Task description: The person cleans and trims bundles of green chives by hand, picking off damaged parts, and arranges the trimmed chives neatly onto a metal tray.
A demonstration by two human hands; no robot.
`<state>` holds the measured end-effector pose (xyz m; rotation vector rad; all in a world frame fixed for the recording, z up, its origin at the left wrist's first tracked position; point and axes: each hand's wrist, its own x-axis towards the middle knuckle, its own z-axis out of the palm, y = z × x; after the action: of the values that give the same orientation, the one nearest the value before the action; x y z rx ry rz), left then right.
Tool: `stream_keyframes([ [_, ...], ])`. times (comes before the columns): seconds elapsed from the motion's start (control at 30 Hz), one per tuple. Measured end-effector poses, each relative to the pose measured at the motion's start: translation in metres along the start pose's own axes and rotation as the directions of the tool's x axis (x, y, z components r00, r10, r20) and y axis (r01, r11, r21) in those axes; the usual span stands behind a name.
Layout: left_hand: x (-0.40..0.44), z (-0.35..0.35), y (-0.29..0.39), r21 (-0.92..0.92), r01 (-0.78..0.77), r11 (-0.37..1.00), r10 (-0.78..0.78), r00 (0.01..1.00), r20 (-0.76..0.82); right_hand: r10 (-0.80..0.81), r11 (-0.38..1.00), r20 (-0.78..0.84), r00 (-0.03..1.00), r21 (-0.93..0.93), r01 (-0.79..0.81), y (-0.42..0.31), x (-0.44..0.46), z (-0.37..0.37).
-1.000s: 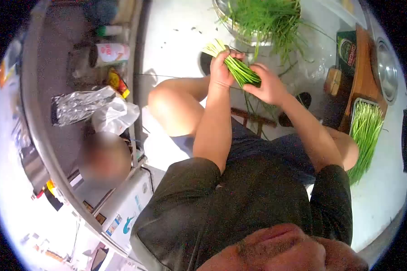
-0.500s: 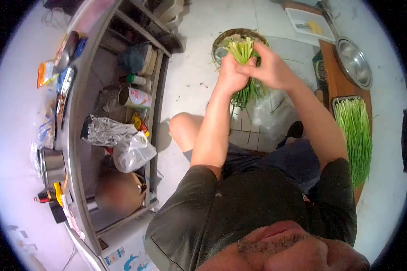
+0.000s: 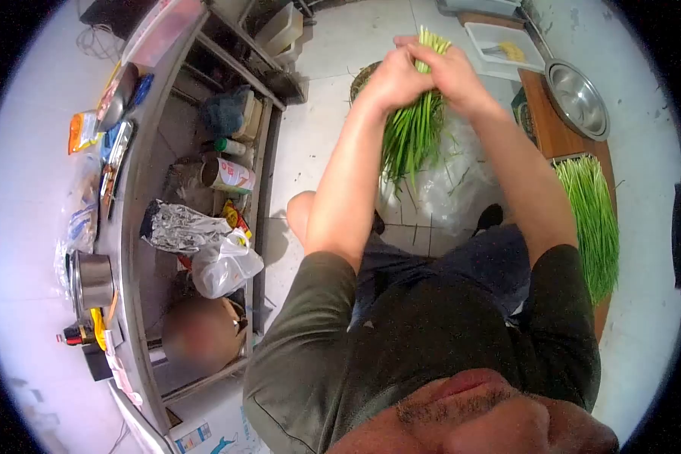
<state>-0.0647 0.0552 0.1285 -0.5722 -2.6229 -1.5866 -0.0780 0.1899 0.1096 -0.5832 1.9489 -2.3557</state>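
Note:
A bunch of Chinese chives (image 3: 411,144) is held out ahead, pale cut ends up and green leaves hanging down. My left hand (image 3: 398,82) wraps around it from the left side. On the other side, my right hand (image 3: 455,79) closes around the upper part, its fingers reaching over toward the left hand. Behind the hands, a round basket (image 3: 362,80) is mostly hidden. At the right, more chives (image 3: 590,227) lie in a tray on a wooden board (image 3: 535,98).
A metal bowl (image 3: 579,98) and a white tray (image 3: 499,38) stand at upper right. Clear plastic (image 3: 461,189) lies on the tiled floor below the chives. At left is a shelf unit (image 3: 129,250) with a can (image 3: 233,175), plastic bags (image 3: 223,265) and a pot (image 3: 92,280).
Both hands have moved forward with the chives, up in the view. The right hand's fingers now wrap over the bunch. The basket is more covered.

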Motion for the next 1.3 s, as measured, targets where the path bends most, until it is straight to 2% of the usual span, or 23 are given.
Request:
stream_keyframes([
  [0.03,0.003,-0.003,-0.004,-0.068,0.013,0.998,-0.01,0.999,0.04,0.013,1.0,0.014,1.0,0.001,-0.013,0.0,0.005,-0.002],
  [0.1,0.001,-0.008,0.0,-0.382,0.062,0.922,-0.014,0.992,0.127,0.031,1.0,0.039,0.999,-0.001,-0.031,-0.007,0.015,-0.006],
  [0.2,0.023,-0.012,-0.034,-0.773,0.209,0.598,0.034,0.958,0.285,0.115,0.957,-0.045,0.992,0.273,-0.099,-0.02,0.028,0.002],
  [0.23,0.025,-0.011,-0.039,-0.746,0.19,0.638,0.048,0.958,0.284,0.145,0.927,-0.07,0.987,0.359,-0.111,-0.021,0.032,0.001],
  [0.27,0.023,-0.011,-0.037,-0.718,0.171,0.674,0.059,0.957,0.284,0.181,0.911,-0.015,0.983,0.381,-0.162,-0.024,0.036,-0.003],
  [0.37,0.023,-0.009,-0.038,-0.636,0.135,0.76,0.05,0.963,0.265,0.235,0.915,-0.086,0.968,0.356,-0.19,-0.029,0.042,-0.004],
  [0.47,0.021,-0.006,-0.033,-0.557,0.127,0.821,0.047,0.957,0.287,0.16,0.95,-0.217,0.963,0.3,-0.09,-0.024,0.063,-0.002],
  [0.53,0.021,-0.004,-0.032,-0.484,0.163,0.86,0.027,0.932,0.361,0.16,0.943,-0.204,0.966,0.321,-0.089,-0.031,0.071,-0.005],
  [0.63,0.026,0.003,-0.039,-0.636,0.217,0.74,0.059,0.922,0.382,0.177,0.93,-0.148,0.973,0.348,-0.117,-0.031,0.084,-0.012],
  [0.7,0.027,0.007,-0.038,-0.648,0.24,0.722,0.02,0.93,0.367,0.203,0.935,-0.152,0.967,0.324,-0.145,-0.038,0.086,-0.011],
  [0.77,0.031,0.008,-0.038,-0.663,0.254,0.705,-0.007,0.936,0.352,0.167,0.942,-0.063,0.984,0.305,-0.14,-0.044,0.082,-0.011],
  [0.9,0.041,0.01,-0.04,-0.678,0.25,0.691,0.033,0.926,0.376,0.105,0.944,0.035,0.994,0.31,-0.111,-0.037,0.064,-0.018],
  [1.0,0.043,0.012,-0.038,-0.64,0.259,0.723,0.036,0.912,0.409,0.154,0.958,-0.016,0.988,0.247,-0.146,-0.038,0.062,-0.021],
  [1.07,0.037,0.009,-0.037,-0.644,0.268,0.717,0.055,0.898,0.436,0.171,0.95,-0.08,0.982,0.278,-0.142,-0.043,0.069,-0.024],
  [1.1,0.036,0.011,-0.044,-0.676,0.339,0.655,0.049,0.873,0.485,0.176,0.946,-0.113,0.978,0.294,-0.136,-0.043,0.075,-0.029],
  [1.17,0.034,0.02,-0.07,-0.712,0.476,0.517,0.055,0.811,0.582,0.116,0.931,-0.03,0.993,0.352,-0.098,-0.04,0.096,-0.054],
  [1.2,0.026,0.022,-0.07,-0.696,0.429,0.576,0.055,0.829,0.556,0.114,0.924,-0.021,0.993,0.368,-0.098,-0.046,0.103,-0.061],
  [1.3,0.022,0.037,-0.075,-0.792,0.445,0.418,0.267,0.773,0.575,0.113,0.911,-0.026,0.993,0.402,-0.093,-0.057,0.111,-0.076],
])
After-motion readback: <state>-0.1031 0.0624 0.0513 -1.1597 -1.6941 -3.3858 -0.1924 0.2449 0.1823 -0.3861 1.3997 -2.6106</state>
